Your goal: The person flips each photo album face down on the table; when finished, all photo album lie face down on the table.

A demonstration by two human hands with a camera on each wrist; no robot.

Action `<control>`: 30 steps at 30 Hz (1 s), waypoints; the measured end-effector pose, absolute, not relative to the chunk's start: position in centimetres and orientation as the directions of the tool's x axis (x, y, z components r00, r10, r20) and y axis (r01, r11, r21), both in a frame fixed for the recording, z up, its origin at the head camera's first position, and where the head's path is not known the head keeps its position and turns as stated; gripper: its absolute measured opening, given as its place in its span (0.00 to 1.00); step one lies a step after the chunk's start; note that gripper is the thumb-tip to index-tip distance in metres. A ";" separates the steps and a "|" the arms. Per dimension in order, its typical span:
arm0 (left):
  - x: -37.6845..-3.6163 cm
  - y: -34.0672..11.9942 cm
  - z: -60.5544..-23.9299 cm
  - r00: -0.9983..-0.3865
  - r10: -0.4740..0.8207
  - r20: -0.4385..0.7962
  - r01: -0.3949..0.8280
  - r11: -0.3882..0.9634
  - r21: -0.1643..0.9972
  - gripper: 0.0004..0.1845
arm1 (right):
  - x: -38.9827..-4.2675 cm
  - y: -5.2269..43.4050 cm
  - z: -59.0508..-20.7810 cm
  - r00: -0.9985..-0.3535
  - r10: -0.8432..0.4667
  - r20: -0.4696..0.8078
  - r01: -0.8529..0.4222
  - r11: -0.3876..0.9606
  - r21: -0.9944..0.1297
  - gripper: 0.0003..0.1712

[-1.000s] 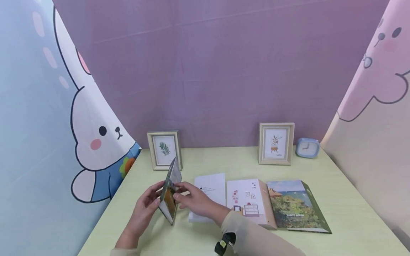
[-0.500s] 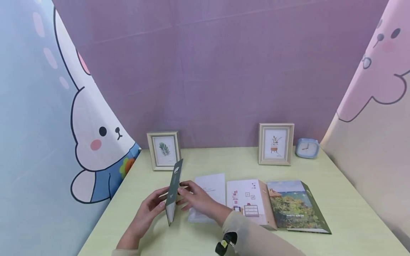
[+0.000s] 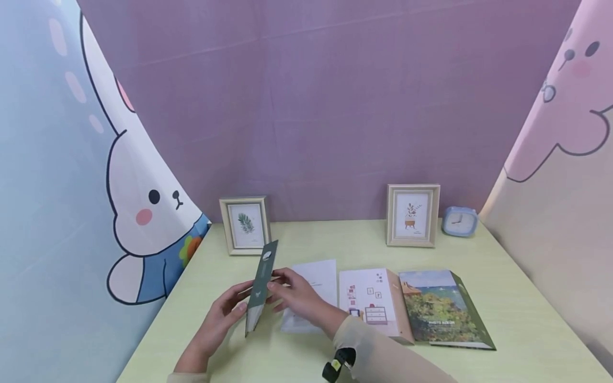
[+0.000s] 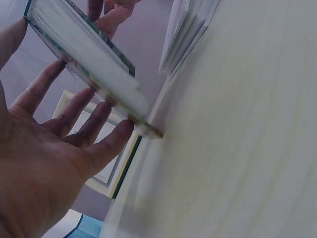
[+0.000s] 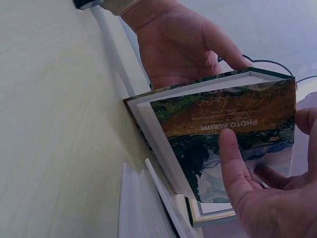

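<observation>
A photo album (image 3: 262, 276) with a dark green spine stands upright between both hands, spine toward the head camera, its lower corner close over the table. My left hand (image 3: 217, 319) holds it from the left, thumb by the spine and fingers spread along the back cover in the left wrist view. From the right, my right hand (image 3: 301, 300) holds it with the thumb at the spine edge and a finger on the painted front cover (image 5: 223, 114), which reads PHOTO ALBUM. White page edges (image 4: 84, 44) show along its bottom.
To the right lie a white book (image 3: 322, 276), a book with a furniture drawing (image 3: 369, 298) and another photo album (image 3: 436, 308). Behind stand a leaf picture frame (image 3: 246, 226), a plant picture frame (image 3: 413, 215) and a blue clock (image 3: 460, 221). Printed curtains surround the table (image 3: 507, 298).
The album has turned so its green spine, rather than its painted cover, faces the head camera. Its top has shifted a little right. Both hands moved slightly right with it.
</observation>
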State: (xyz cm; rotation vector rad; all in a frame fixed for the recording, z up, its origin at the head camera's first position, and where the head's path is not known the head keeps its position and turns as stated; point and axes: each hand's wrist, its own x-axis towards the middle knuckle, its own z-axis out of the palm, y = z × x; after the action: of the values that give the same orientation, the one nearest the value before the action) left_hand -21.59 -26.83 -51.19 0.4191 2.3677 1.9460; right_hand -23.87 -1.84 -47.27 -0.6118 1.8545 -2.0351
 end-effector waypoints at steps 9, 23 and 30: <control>-21.6 -27.0 -51.4 -0.951 0.253 0.177 0.232 0.204 0.951 0.23 | -23.9 -1.9 -47.2 -0.885 -0.449 0.127 -0.071 -0.140 -0.988 0.27; -21.9 -27.1 -51.6 -0.966 0.219 0.139 0.190 0.233 0.954 0.25 | -23.9 -1.6 -47.0 -0.907 -0.391 0.158 -0.100 -0.163 -0.981 0.30; -22.0 -27.2 -51.7 -0.965 0.227 0.130 0.183 0.230 0.956 0.24 | -24.1 -1.4 -47.4 -0.900 -0.399 0.175 -0.115 -0.169 -0.979 0.30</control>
State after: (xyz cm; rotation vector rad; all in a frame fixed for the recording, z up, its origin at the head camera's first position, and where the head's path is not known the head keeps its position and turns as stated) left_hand -21.97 -27.24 -51.69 0.4063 2.4348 1.8836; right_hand -24.08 -1.45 -47.43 -0.5981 1.8880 -2.1850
